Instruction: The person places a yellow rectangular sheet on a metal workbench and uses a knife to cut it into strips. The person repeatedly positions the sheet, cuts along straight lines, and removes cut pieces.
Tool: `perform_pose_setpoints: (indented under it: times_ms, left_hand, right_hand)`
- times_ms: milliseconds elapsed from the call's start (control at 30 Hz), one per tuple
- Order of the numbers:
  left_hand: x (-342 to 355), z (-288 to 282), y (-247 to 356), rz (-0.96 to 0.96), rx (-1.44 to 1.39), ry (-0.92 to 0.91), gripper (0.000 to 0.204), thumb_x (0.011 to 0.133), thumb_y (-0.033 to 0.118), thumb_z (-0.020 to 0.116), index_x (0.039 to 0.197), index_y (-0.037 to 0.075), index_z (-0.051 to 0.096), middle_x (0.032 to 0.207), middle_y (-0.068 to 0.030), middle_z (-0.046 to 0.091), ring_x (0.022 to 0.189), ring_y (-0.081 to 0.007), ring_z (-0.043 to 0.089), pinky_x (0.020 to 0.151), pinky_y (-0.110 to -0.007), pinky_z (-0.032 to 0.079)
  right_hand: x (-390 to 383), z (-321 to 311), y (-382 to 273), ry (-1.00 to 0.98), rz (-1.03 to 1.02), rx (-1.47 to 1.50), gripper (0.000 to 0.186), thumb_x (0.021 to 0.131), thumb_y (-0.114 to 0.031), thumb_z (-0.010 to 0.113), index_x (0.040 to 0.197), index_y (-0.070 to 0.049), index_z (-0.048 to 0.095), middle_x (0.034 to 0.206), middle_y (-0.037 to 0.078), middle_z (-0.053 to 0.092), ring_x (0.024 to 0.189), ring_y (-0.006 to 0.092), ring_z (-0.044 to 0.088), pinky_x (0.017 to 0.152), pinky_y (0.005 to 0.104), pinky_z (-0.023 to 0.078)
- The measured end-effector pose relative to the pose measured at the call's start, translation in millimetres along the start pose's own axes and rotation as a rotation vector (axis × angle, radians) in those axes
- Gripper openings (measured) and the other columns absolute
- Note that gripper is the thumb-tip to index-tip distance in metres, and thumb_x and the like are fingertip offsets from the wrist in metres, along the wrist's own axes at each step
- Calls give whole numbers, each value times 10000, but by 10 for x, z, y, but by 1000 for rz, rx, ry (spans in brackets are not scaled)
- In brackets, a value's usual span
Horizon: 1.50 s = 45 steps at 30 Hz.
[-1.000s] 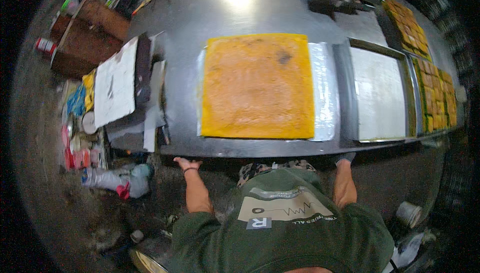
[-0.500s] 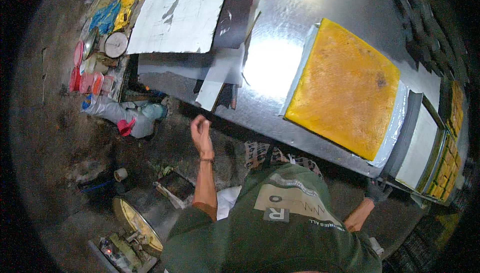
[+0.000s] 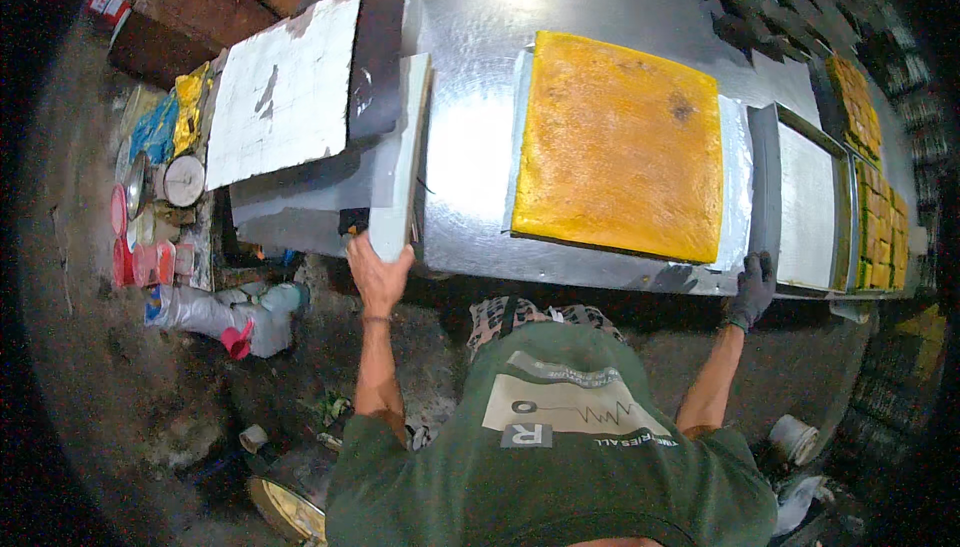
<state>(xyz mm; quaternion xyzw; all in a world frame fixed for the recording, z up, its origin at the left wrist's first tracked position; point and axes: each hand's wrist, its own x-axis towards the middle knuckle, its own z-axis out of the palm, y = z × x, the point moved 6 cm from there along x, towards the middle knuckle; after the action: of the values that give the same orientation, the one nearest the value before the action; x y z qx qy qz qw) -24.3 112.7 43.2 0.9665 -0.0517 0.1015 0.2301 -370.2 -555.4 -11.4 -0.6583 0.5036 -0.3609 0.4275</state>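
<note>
Gripped by my left hand (image 3: 380, 272) is the near end of a long pale strip (image 3: 405, 152), lying along the left part of the steel table (image 3: 470, 107). Beside it, a worn white board (image 3: 280, 87) lies over dark and grey sheets. My gloved right hand (image 3: 750, 292) has its fingers curled on the near corner of an empty shallow metal tray (image 3: 805, 202). Between the hands, beyond the table's edge, a square orange-yellow slab (image 3: 615, 147) rests on a pale lining, a dark spot near its upper right.
Cut yellow pieces (image 3: 875, 227) stand in trays at right. At left are brown wooden boxes (image 3: 180, 7), a round dial (image 3: 183, 182), pink containers (image 3: 150, 262) and bags (image 3: 225, 317). Below lie a round metal pan (image 3: 285, 507) and a bucket (image 3: 790, 437).
My left hand has moved up from below the table edge onto the pale strip. My right hand has risen to the tray's corner. The view swung left, then partly back.
</note>
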Motion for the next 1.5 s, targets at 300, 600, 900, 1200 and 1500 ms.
perform_pose_setpoints:
  times_ms: [300,600,900,1200,1500]
  left_hand:
    - [-525,845,1686,106,-309,44,811,669,272,830,1286,-67,426,1321,-281,413,1262,-484,407,1085,-551,335]
    - [-408,1353,2117,21,-110,-84,921,727,405,796,1349,-141,393,1467,-291,320,1434,-539,167,1201,-597,159]
    - [-158,802,1155,1,-154,52,678,825,340,760,1332,-24,496,1337,-222,461,1273,-413,417,1078,-526,347]
    - [226,613,96,-201,109,-237,585,811,318,787,1232,11,523,1170,-205,587,1071,-386,598,895,-480,493]
    - [166,645,-78,-197,-298,-291,410,954,219,601,1253,-12,442,959,-221,650,856,-429,647,737,-509,482]
  right_hand:
    - [-514,140,-123,-107,56,-42,349,888,-108,699,1217,4,661,1125,98,694,1005,175,640,832,298,515]
    - [-686,230,-471,-206,-111,-72,326,932,-97,650,1229,37,639,1151,136,686,1066,205,642,958,327,512]
    - [-1069,1782,-1487,-475,-678,-478,457,952,-259,570,1353,-39,577,1396,274,522,1306,422,483,1112,470,373]
    - [-432,4156,-2257,-610,-832,-1140,800,765,-253,723,1501,-286,409,1590,236,266,1417,538,277,1095,650,300]
    - [-371,4516,-2305,-692,-749,-1372,757,779,-250,746,1460,-249,418,1590,200,294,1445,507,254,1144,632,257]
